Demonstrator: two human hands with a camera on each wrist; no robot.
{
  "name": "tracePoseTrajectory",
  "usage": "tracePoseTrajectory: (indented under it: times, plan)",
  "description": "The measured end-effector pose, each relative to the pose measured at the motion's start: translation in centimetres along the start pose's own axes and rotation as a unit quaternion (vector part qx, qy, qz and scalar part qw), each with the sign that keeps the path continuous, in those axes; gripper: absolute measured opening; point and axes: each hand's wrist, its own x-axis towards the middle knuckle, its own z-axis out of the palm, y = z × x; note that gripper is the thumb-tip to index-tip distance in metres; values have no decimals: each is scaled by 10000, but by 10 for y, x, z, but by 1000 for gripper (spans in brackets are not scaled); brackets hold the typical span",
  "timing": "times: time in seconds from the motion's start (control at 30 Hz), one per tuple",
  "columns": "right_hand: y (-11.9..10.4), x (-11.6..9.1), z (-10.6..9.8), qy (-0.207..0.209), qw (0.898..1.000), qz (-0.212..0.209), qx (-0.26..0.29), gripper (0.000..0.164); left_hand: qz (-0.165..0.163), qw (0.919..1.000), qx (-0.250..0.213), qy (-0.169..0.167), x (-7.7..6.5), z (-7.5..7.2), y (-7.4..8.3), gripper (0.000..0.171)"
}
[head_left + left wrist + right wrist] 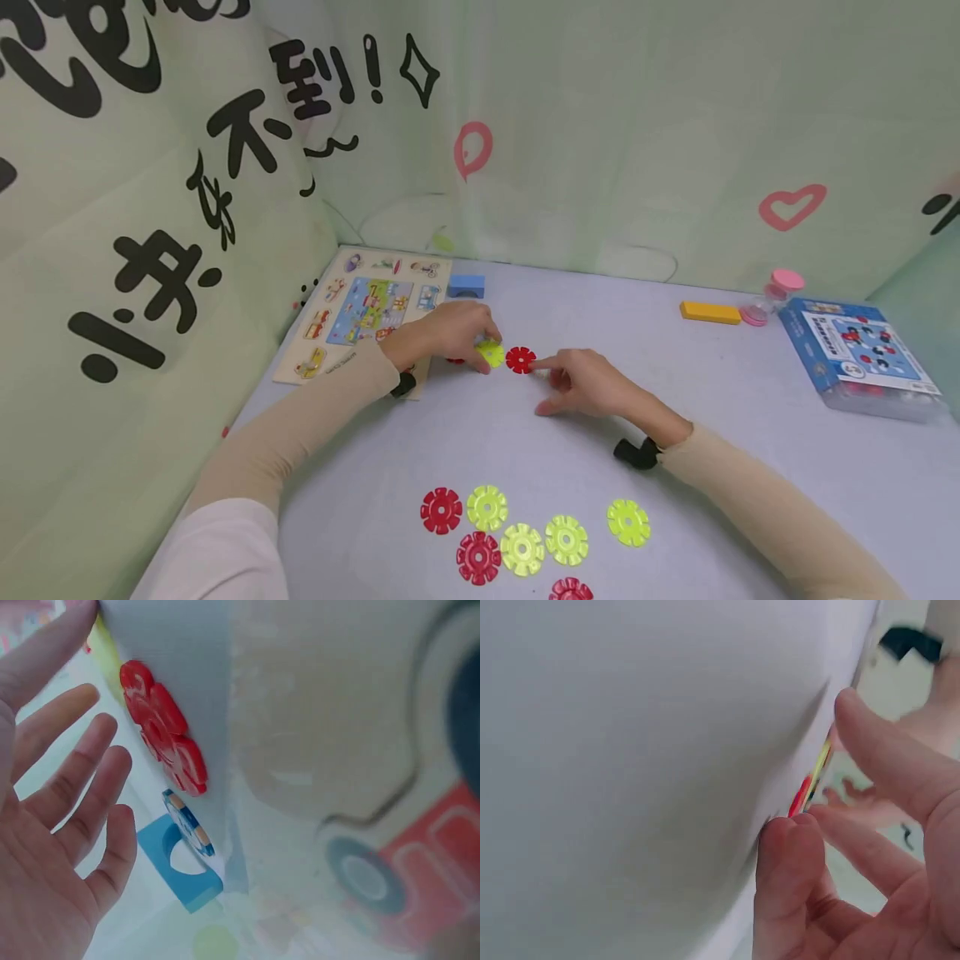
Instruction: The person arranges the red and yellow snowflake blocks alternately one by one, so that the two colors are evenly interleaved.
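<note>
My left hand (459, 329) is at a yellow-green notched plastic disc (491, 353), its thumb at the near edge and a fingertip at the far edge. A red notched disc (163, 727) lies beside it, mostly hidden under that hand in the head view. Just right of the yellow-green one is another red disc (521, 360). The outstretched index finger of my right hand (588, 383) meets this red disc's right edge, while the thumb stays apart, low over the table. These discs form a row on the table.
Several loose red and yellow-green discs (522, 549) lie near the front. A wooden picture board (300, 367) and a blue arch block (467, 287) are at back left. Toward the back right are a yellow block (710, 312), a pink-capped hourglass-shaped item (785, 283) and a blue box (862, 350).
</note>
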Motion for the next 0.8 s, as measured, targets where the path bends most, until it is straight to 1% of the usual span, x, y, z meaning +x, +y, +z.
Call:
tracePoseTrajectory:
  times: [0.13,0.2,0.27,0.33,0.4,0.5,0.6,0.67,0.73,0.8]
  plan:
    - [3,-52,1,-313,9992,-196,-157,59,239,9996,62,131,5,2,5,53]
    - [5,-80,0,-502,9982,-276,-168,59,377,9992,67,116,10,5,8,54]
    - [7,-104,1,-626,9973,-343,-149,57,442,9990,2,62,14,9,12,56]
    - [7,-125,3,-660,9974,-271,-103,55,445,9990,-100,30,18,11,15,58]
    - [7,-140,8,-543,9981,-233,-150,51,434,9990,-108,32,21,12,18,58]
    - [6,-152,15,-237,9992,-170,-287,45,456,9989,19,48,23,12,21,56]
    - [3,-158,20,63,9987,-184,-481,40,526,9985,150,53,23,11,23,52]
    - [1,-160,21,135,9980,-155,-598,37,556,9983,185,66,24,11,24,51]
    - [-3,-160,21,-2,9987,-68,-513,37,567,9981,243,67,24,12,26,51]
    - [-7,-161,22,-268,9994,-3,-236,36,578,9978,324,62,24,13,27,51]
